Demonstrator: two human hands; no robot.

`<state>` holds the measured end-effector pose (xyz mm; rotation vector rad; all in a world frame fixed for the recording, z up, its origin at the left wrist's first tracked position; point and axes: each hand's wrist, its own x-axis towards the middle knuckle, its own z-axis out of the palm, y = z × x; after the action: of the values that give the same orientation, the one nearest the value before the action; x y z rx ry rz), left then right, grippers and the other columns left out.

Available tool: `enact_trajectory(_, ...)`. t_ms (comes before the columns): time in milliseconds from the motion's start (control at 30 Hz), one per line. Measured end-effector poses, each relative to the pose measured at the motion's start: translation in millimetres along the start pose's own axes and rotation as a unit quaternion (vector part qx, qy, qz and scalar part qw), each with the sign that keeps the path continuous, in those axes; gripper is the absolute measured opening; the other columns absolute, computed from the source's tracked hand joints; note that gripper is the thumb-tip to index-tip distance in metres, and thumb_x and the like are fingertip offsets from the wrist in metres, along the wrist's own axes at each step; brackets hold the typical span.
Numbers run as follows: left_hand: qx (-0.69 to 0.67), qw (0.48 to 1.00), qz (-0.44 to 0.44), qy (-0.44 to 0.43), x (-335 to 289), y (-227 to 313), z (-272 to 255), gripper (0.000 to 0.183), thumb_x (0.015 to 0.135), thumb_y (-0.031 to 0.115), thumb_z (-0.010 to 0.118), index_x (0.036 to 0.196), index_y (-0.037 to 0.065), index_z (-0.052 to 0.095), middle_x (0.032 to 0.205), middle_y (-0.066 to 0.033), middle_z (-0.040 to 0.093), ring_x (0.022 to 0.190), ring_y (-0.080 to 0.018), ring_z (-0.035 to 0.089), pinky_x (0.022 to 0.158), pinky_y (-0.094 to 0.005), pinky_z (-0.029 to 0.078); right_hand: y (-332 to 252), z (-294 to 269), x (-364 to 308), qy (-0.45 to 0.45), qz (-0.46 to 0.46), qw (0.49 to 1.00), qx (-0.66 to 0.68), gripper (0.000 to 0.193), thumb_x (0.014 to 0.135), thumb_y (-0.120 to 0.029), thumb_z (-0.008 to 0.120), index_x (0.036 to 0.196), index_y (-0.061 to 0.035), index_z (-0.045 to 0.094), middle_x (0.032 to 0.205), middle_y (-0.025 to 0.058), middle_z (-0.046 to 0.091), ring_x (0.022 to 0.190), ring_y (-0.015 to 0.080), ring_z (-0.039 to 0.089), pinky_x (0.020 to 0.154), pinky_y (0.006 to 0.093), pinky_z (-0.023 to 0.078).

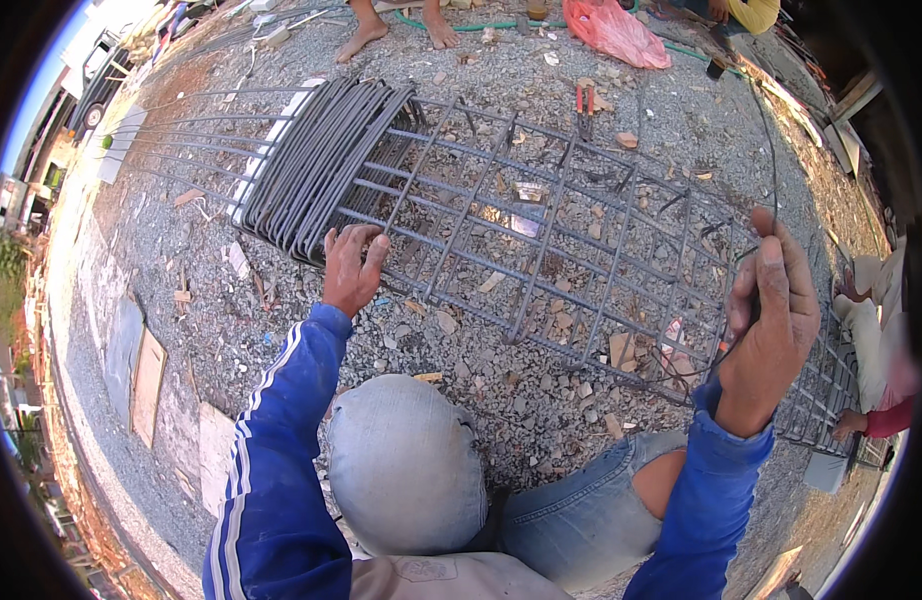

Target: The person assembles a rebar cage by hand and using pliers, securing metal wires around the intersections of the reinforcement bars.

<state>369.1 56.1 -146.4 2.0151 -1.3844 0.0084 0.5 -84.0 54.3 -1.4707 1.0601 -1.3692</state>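
Note:
A rebar cage (526, 286) lies across the gravel before me, with long ribbed bars and square stirrups spaced along it. Toward its left end, many grey stirrups (316, 160) are bunched tightly together. My left hand (355, 268) is at the near right corner of that bunch, fingers apart and slightly bent; whether they touch the steel is unclear. Beyond the cage's right end my right hand (776, 315) is raised, its fingers pinched on a thin dark wire (774, 150) that runs upward. Red-handled pliers (585, 100) lie on the gravel past the cage.
A person's bare feet (399, 34) stand at the far side, near a pink plastic bag (616, 32) and a green hose (471, 26). At right, another person's hand (849, 424) touches a second rebar cage (816, 395). Flat boards (149, 388) lie to the left.

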Motion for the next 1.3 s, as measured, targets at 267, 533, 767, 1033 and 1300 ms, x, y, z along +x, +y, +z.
enact_trajectory(267,-0.055,0.987,0.144,0.048,60.8,47.6,21.2,0.024,0.089,0.015,0.063,0.106,-0.001,0.06,0.107,-0.0191,0.061,0.101,-0.0352,0.059,0.089,-0.0388,0.046,-6.8,-19.7,-4.8,0.025,-0.022,0.997,-0.075,0.039,0.099,-0.022,0.055,0.126,0.0058,0.057,0.064,-0.0022,0.05,0.048,-0.0002,0.034,0.043,0.0155,0.022)
enact_trajectory(533,0.094,0.976,0.195,0.036,224.6,-18.3,92.8,0.022,0.086,0.008,0.057,0.107,0.001,0.061,0.1,-0.017,0.064,0.097,-0.0368,0.06,0.089,-0.043,0.047,-34.1,-31.7,-17.3,0.163,-0.015,0.975,-0.152,0.043,0.098,-0.024,0.054,0.129,0.0059,0.053,0.065,-0.0043,0.045,0.05,0.0006,0.033,0.042,0.0157,0.02)
enact_trajectory(767,0.083,0.969,0.191,-0.136,257.0,-54.2,106.4,0.037,0.082,0.011,0.057,0.119,0.003,0.059,0.122,-0.0195,0.061,0.119,-0.0348,0.054,0.11,-0.0462,0.033,-37.8,-4.7,-17.1,0.182,0.049,0.966,-0.176,0.042,0.102,-0.019,0.044,0.134,0.0078,0.047,0.066,-0.004,0.038,0.051,0.0007,0.026,0.042,0.0167,0.019)
enact_trajectory(1033,0.235,0.946,-0.206,0.079,303.2,-213.3,3.1,0.062,0.094,0.047,0.044,0.116,-0.009,0.061,0.125,-0.0296,0.056,0.122,-0.0423,0.05,0.104,-0.0506,0.036,-36.3,10.6,-37.5,0.209,0.103,0.945,-0.23,0.041,0.102,-0.019,0.045,0.133,0.007,0.049,0.061,-0.0066,0.035,0.049,0.0007,0.023,0.043,0.0188,0.016)
enact_trajectory(1300,0.286,0.909,-0.302,-0.005,354.7,-331.9,-4.4,0.073,0.096,0.056,0.03,0.118,-0.007,0.061,0.123,-0.031,0.057,0.122,-0.0446,0.051,0.107,-0.0486,0.035,-5.1,55.9,-34.0,0.211,0.172,0.929,-0.253,0.04,0.101,-0.022,0.048,0.132,0.0034,0.051,0.06,-0.0089,0.034,0.047,-0.0002,0.024,0.042,0.0187,0.015)
